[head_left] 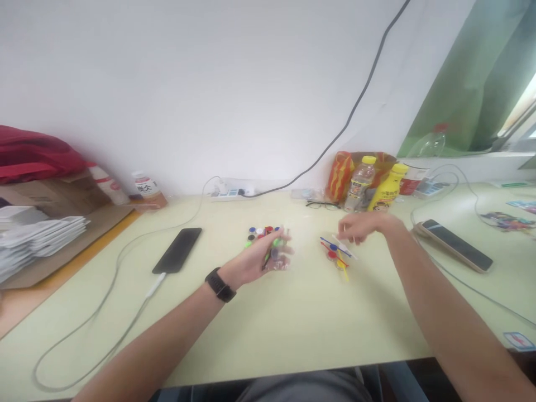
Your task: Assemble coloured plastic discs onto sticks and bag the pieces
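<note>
My left hand (255, 259), with a black watch on the wrist, is curled around several small clear pieces (275, 254) with green and black parts; motion blur hides their exact kind. Just behind it lie several small round coloured pieces (252, 230) in blue, white, red, black and green, partly covered by the hand. My right hand (362, 226) has its fingers pinched together over a loose group of small coloured sticks with round caps (332, 254): blue, red, yellow and white. A white stick (347, 247) lies right below its fingertips. Whatever the fingertips hold is hidden.
A black phone (178, 249) on a charging cable lies at left, another phone (456, 244) at right. Bottles (360, 181) and a snack bag (338, 176) stand by the wall, with glasses (322, 205) and a power strip (232, 191). White stacked items (54, 240) sit far left.
</note>
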Available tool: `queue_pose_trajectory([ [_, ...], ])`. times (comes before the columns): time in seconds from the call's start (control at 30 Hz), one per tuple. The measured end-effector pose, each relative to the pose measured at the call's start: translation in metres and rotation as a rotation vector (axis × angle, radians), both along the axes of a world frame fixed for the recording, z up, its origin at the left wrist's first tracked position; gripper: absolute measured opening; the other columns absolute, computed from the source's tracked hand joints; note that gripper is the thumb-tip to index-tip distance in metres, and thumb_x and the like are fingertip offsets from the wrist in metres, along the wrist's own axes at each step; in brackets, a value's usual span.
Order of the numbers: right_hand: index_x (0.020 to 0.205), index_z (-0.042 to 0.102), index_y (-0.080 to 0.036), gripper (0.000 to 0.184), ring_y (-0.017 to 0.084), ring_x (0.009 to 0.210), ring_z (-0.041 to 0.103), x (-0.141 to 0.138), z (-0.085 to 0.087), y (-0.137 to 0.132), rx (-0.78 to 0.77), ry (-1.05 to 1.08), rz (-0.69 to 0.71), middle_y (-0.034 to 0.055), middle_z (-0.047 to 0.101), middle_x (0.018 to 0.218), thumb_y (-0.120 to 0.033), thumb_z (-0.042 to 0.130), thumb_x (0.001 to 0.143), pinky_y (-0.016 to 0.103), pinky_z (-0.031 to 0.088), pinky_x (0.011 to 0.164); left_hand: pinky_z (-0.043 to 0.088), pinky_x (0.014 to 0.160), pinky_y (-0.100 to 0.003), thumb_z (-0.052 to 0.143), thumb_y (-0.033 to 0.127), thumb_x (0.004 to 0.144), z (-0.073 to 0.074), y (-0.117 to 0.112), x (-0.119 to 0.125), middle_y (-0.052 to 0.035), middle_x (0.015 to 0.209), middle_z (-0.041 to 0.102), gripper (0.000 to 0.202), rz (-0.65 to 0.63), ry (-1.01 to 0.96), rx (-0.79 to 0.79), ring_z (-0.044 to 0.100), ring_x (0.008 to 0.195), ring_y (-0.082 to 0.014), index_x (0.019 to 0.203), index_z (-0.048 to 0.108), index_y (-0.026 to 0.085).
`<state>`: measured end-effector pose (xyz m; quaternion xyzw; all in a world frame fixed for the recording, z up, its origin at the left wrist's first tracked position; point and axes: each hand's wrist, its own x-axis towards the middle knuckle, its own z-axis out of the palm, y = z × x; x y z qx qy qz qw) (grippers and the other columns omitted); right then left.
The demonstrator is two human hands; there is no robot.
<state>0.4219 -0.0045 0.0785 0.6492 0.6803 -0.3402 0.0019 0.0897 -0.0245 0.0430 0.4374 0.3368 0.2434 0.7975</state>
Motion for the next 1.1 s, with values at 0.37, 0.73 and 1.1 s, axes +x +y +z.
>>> queue_pose_trajectory([
  [0.37, 0.073, 0.056, -0.023, 0.038, 0.025, 0.075, 0.064, 0.000, -0.056, -0.066, 0.204, -0.121, -0.081, 0.0079, 0.072, 0.086, -0.057, 0.054, 0.091, 0.034, 0.042, 0.061, 0.055, 0.068, -0.023, 0.080, 0.026, 0.087, -0.026, -0.011, -0.010, -0.0133, 0.115, 0.070, 0.019, 0.064, -0.003, 0.070, 0.072, 0.084, -0.0161, 0.097, 0.074, 0.012],
  [0.73, 0.084, 0.062, -0.023, 0.024, 0.025, 0.072, 0.070, -0.005, -0.038, -0.061, 0.482, 0.152, -0.211, 0.0071, 0.073, 0.080, -0.046, 0.060, 0.090, 0.035, 0.051, 0.064, 0.059, 0.098, -0.037, 0.090, 0.028, 0.082, -0.034, -0.015, -0.009, -0.0175, 0.132, 0.070, 0.047, 0.077, -0.025, 0.162, 0.074, 0.109, -0.0245, 0.122, 0.068, 0.017],
  [1.1, 0.089, 0.076, -0.023, 0.038, 0.023, 0.069, 0.067, -0.060, 0.093, -0.061, 0.746, 0.218, 0.054, 0.0069, 0.073, 0.076, -0.061, 0.070, 0.086, 0.034, 0.049, 0.056, 0.052, 0.109, -0.052, 0.084, 0.041, 0.086, -0.057, -0.007, -0.008, -0.0161, 0.133, 0.069, 0.062, 0.062, 0.052, 0.473, 0.070, 0.119, -0.0309, 0.139, 0.059, 0.020],
])
